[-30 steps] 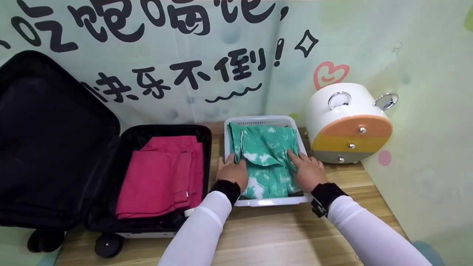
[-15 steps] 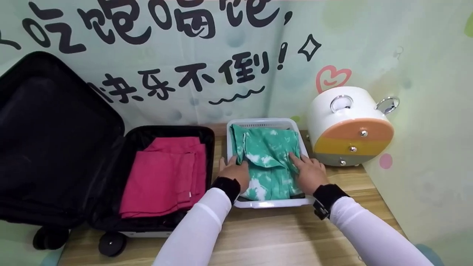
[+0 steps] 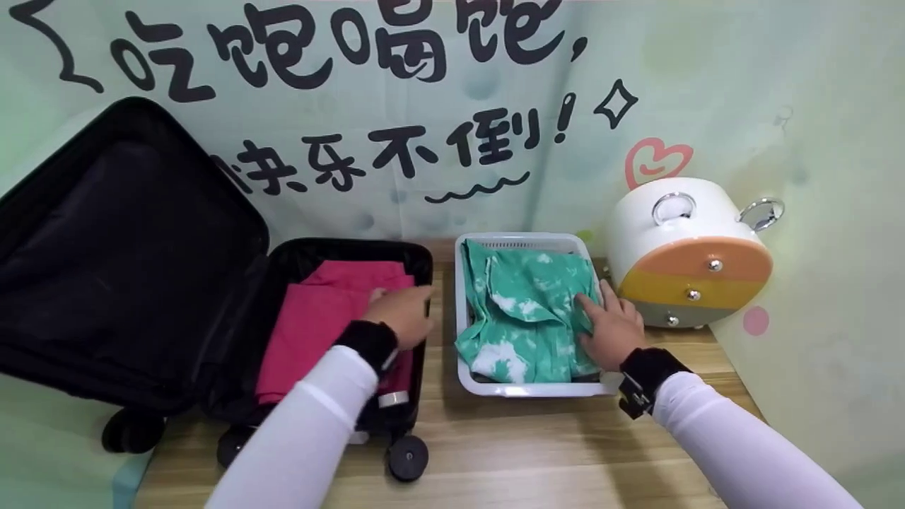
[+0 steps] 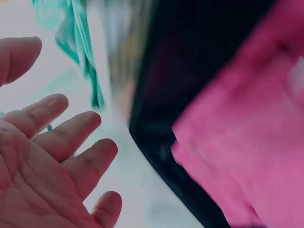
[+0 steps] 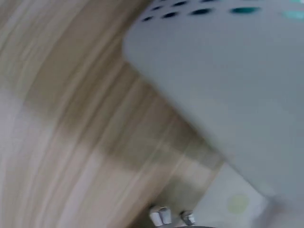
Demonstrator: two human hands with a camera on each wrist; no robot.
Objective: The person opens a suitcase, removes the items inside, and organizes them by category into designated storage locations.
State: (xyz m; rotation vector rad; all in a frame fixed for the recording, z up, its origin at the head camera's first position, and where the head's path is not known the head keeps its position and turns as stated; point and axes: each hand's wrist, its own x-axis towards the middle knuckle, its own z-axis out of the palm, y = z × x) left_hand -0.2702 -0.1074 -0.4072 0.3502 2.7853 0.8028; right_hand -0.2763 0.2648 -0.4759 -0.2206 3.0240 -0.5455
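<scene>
A folded green cloth (image 3: 527,311) with white patches lies in a white plastic basket (image 3: 520,389). My right hand (image 3: 614,331) is at the basket's right rim, its forefinger extended onto the cloth's edge. In the right wrist view the basket's perforated outer wall (image 5: 228,80) shows, but not the hand. Over the right side of an open black suitcase (image 3: 424,261) is my left hand (image 3: 403,317), above folded red cloth (image 3: 311,332). The left wrist view shows this hand's fingers (image 4: 90,164) spread loosely, with nothing held, beside the suitcase's edge and the red cloth.
The suitcase lid (image 3: 134,261) leans open at the left, with black wheels (image 3: 408,458) at its near side. A rounded white drawer box (image 3: 693,258) with coloured drawers and ring handles stands right of the basket. Behind is a printed wall sheet (image 3: 452,205); below, a wooden table (image 3: 509,452).
My left hand has let go of the green cloth's left edge and moved left over the suitcase. The right hand stays at the basket. The head view has turned a little left.
</scene>
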